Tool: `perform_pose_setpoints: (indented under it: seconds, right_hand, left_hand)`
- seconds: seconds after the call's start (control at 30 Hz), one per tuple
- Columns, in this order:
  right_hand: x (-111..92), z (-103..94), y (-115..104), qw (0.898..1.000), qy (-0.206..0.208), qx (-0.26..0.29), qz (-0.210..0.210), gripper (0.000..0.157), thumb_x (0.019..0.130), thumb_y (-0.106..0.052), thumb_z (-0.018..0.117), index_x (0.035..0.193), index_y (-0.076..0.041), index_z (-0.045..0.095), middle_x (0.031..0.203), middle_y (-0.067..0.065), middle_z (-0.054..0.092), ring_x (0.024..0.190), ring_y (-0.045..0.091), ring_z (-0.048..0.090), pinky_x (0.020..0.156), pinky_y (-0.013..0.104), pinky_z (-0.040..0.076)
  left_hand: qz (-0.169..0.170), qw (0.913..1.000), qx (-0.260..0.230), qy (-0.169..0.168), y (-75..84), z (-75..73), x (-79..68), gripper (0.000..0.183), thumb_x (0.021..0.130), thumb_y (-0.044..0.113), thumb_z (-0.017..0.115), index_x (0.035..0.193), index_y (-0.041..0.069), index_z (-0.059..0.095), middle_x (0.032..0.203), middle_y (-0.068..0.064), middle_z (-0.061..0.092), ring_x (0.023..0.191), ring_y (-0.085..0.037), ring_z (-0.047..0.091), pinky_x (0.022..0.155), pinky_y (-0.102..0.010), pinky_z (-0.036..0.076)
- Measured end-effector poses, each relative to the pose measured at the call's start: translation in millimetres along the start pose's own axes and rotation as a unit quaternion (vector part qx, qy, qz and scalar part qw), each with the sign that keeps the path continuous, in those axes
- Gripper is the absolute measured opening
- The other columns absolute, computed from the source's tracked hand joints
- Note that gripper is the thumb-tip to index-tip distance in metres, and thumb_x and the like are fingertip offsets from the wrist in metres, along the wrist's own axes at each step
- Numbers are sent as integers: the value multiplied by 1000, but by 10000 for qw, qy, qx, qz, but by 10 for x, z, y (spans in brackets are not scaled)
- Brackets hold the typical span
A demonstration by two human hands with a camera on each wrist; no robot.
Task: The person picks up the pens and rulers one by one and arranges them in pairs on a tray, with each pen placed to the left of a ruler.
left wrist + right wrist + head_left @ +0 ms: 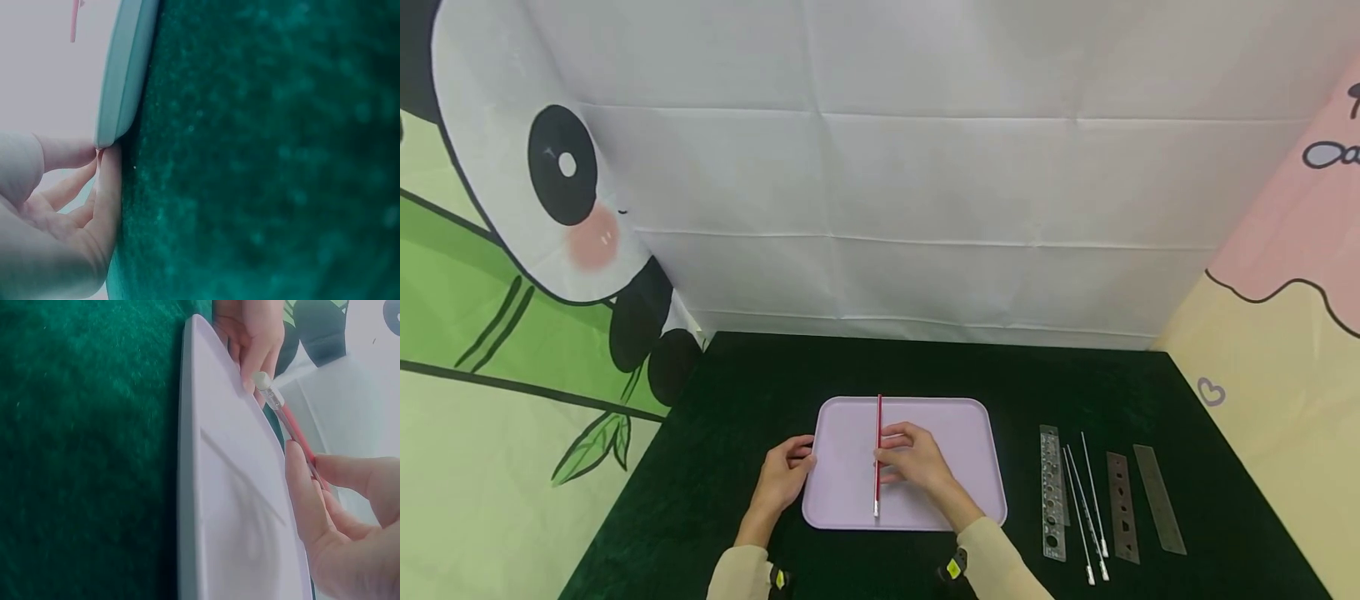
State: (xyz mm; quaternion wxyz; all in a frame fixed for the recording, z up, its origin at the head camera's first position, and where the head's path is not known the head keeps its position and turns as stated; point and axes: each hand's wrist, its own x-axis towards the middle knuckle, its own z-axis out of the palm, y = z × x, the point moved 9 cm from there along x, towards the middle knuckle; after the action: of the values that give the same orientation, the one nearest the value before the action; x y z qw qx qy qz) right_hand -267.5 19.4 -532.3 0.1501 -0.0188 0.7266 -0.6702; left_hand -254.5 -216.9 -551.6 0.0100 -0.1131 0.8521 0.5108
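Note:
Over a pale lilac tray (842, 492), my right hand (917, 457) pinches a red pencil (877, 493) between thumb and fingers. The pencil points away from me, its white eraser end (262, 380) nearest my body. In the right wrist view it is held above the tray, and its shadow falls on the tray's surface. My left hand (784, 473) is at the tray's left side. Seen from the left wrist, thumb and fingertips (111, 164) pinch the tray's rim (123, 81).
Right of the tray lie a strip with a row of holes (1051, 500), several thin silver rods (1079, 517) with white ends, a second holed strip (1122, 508) and a plain strip (1160, 500). Dark green cloth (760, 375) covers the table; printed sheets stand around it.

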Motion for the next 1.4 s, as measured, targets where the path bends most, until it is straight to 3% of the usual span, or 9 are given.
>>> perform_pose_setpoints:
  seconds: [0.93,1.4]
  right_hand:
    - [161,419,50,10000,-54,57,49,34,90,-3,77,122,2,63,100,10,69,74,21,71,61,37,60]
    - [189,634,55,9996,-236,139,-95,34,90,2,75,121,5,62,97,12,69,71,24,71,60,41,60]
  left_hand:
    - [-10,10000,29,-9,1,2,-4,35,101,5,61,136,3,62,121,-19,64,99,-27,65,91,-45,57]
    - [269,9996,18,-19,67,-11,-29,32,101,2,61,133,0,63,116,-19,66,95,-27,64,86,-42,57]
